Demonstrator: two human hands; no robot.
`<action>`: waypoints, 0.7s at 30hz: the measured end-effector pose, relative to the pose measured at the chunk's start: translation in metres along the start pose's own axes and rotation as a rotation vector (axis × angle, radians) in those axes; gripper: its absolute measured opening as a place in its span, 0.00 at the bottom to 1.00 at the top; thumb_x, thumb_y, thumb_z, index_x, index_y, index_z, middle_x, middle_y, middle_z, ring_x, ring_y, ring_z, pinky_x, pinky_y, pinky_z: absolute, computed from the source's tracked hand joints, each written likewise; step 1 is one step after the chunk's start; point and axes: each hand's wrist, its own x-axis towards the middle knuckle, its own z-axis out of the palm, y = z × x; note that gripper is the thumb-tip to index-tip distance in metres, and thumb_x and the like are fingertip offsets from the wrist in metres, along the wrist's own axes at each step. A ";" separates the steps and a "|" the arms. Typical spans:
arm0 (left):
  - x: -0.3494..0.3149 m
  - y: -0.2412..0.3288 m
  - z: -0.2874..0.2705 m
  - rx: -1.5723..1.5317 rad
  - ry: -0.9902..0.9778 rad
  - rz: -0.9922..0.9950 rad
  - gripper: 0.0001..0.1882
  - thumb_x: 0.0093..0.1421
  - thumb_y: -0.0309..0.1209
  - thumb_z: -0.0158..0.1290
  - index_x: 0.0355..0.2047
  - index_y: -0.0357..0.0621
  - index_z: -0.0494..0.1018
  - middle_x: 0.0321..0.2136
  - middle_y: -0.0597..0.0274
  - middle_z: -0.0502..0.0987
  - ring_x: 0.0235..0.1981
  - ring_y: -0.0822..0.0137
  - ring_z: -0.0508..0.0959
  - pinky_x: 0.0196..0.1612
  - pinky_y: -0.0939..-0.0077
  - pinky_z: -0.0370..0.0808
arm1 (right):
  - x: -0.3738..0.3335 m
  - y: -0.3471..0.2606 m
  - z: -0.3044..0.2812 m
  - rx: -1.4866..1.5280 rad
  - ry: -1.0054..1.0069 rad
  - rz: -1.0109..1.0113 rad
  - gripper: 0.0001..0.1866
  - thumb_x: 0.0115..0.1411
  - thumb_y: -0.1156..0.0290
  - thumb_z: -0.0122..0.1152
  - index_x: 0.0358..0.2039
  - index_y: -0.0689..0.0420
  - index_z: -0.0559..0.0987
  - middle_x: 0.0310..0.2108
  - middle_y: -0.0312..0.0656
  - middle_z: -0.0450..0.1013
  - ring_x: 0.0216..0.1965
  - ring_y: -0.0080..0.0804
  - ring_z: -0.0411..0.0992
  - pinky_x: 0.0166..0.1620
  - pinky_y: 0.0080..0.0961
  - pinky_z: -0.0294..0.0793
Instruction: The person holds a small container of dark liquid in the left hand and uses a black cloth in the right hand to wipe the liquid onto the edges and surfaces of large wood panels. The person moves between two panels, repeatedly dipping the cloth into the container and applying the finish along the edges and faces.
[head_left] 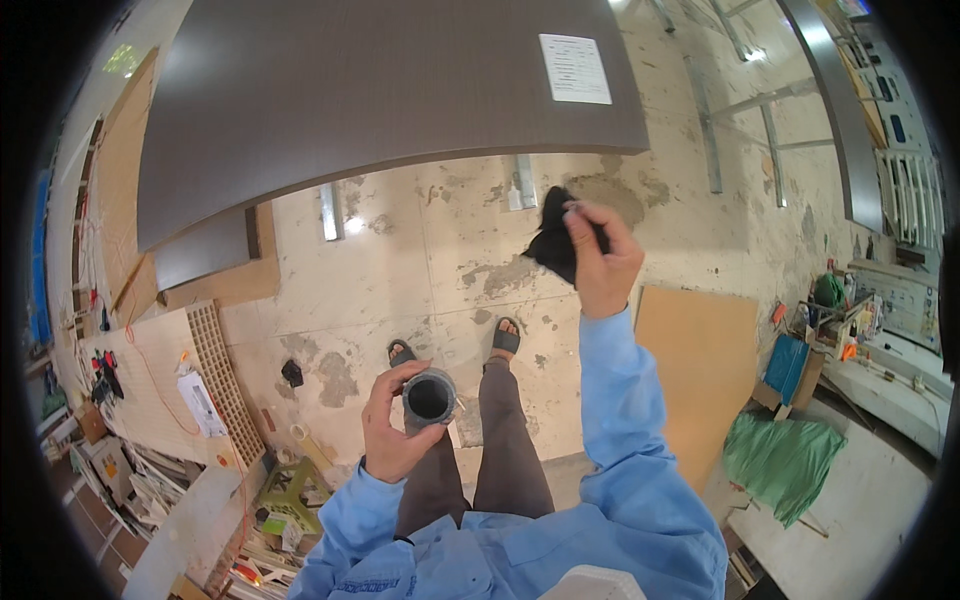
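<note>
Holding a round grey cup (452, 398) in the left hand (388, 430), low over the dark trousers (512, 440), with the open mouth facing upward. Hiding the bottom and most of the outer wall. Showing only a near-black inside — leaving it impossible to tell contents from plain shadow. Showing a small pale sliver at the right side too, too tiny to be made out. Wrapping the left fingers around the far side and pressing the thumb against the near side, parted by just the cup's width and gripping firmly.

Pinching a black cloth (553, 245) between the thumb and forefinger of the right hand (607, 262), raised ahead and to the right, well apart from the cup. Hiding part of the cloth behind the fingers, and leaving the curl of the others hard to tell.

Facing a large dark board (380, 100), cut off by the upper edge and bearing a white printed sheet (576, 69) near the right end. Glimpsing metal supports (330, 212) below, mostly hidden by the board. Standing in dark sandals (507, 342) on a pale, worn floor (400, 260). Having a tan sheet (690, 370) to the right, partly covered by the blue sleeve (625, 390), with a crumpled green cloth (780, 460) beyond. Having a green stool (297, 495) at lower left — half lost among clutter.
</note>
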 end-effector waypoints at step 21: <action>-0.004 -0.001 0.003 0.062 0.010 0.014 0.35 0.47 0.26 0.73 0.57 0.42 0.74 0.55 0.56 0.81 0.54 0.62 0.82 0.57 0.66 0.76 | 0.032 0.071 0.011 0.008 0.383 0.038 0.08 0.68 0.72 0.70 0.44 0.63 0.86 0.42 0.41 0.85 0.44 0.25 0.79 0.51 0.26 0.78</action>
